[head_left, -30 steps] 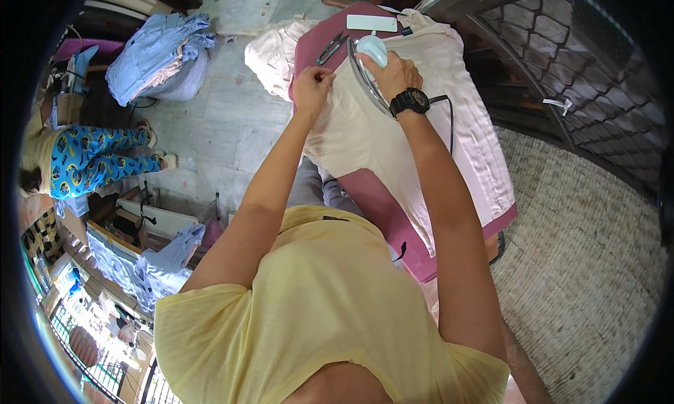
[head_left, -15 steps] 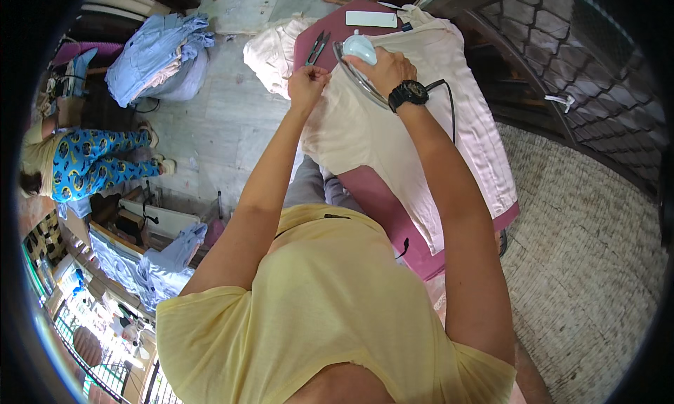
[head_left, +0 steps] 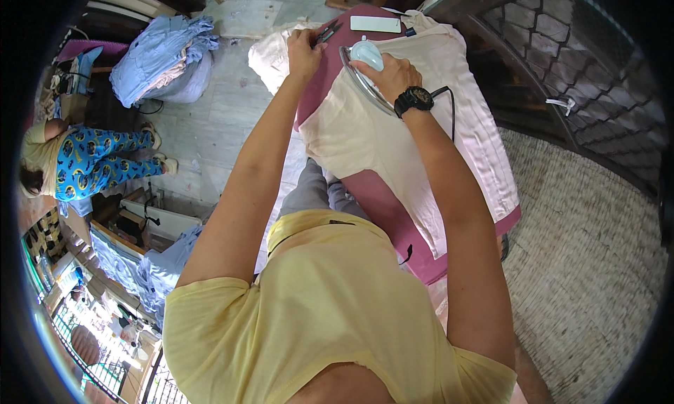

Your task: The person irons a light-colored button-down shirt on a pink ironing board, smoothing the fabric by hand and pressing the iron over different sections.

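Note:
My right hand [head_left: 392, 77] is closed round the handle of a steam iron [head_left: 366, 55] with a pale blue body. The iron lies on a cream garment [head_left: 400, 141] spread over a maroon ironing board [head_left: 358, 186]. At the board's far left edge, my left hand [head_left: 303, 55] has its fingers and thumb about a pair of dark thread snips [head_left: 328, 31]; the hand hides their handle end. Left of that hand, a bunched pale cloth [head_left: 269, 58] hangs past the board's edge.
A white flat box [head_left: 375, 23] rests at the board's far end. A black cord [head_left: 453, 116] runs from the iron. On the right stands a metal lattice gate [head_left: 583, 74]. Blue garments [head_left: 161, 56] are piled at left, near a person in patterned trousers [head_left: 102, 164].
My left hand has moved from the garment's edge away from me to the snips, which have shifted slightly farther off. The iron has hardly moved under my right hand.

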Demonstrator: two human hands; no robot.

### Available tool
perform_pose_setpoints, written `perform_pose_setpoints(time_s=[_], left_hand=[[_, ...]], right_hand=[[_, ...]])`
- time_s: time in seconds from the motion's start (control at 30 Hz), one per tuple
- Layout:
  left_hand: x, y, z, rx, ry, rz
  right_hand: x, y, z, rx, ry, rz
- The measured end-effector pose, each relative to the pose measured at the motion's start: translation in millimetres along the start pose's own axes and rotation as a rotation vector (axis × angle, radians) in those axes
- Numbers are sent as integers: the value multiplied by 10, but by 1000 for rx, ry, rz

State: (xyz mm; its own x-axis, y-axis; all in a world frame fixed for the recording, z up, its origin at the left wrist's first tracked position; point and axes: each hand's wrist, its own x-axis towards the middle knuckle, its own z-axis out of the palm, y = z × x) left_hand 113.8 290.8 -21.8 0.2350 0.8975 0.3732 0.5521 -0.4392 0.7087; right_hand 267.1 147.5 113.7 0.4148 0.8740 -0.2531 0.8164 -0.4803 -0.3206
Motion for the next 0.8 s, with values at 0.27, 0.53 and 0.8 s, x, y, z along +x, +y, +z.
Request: perform_pose_setpoints(time_s=[0.27, 0.53, 0.8], left_hand=[[-708, 298, -41, -98, -288, -213], [-768, 98, -5, -319, -241, -498], [-825, 159, -362, 36, -311, -384]], right_hand=[[30, 16, 31, 13, 8, -16], [36, 13, 39, 12, -32, -18], [84, 68, 94, -20, -97, -86]])
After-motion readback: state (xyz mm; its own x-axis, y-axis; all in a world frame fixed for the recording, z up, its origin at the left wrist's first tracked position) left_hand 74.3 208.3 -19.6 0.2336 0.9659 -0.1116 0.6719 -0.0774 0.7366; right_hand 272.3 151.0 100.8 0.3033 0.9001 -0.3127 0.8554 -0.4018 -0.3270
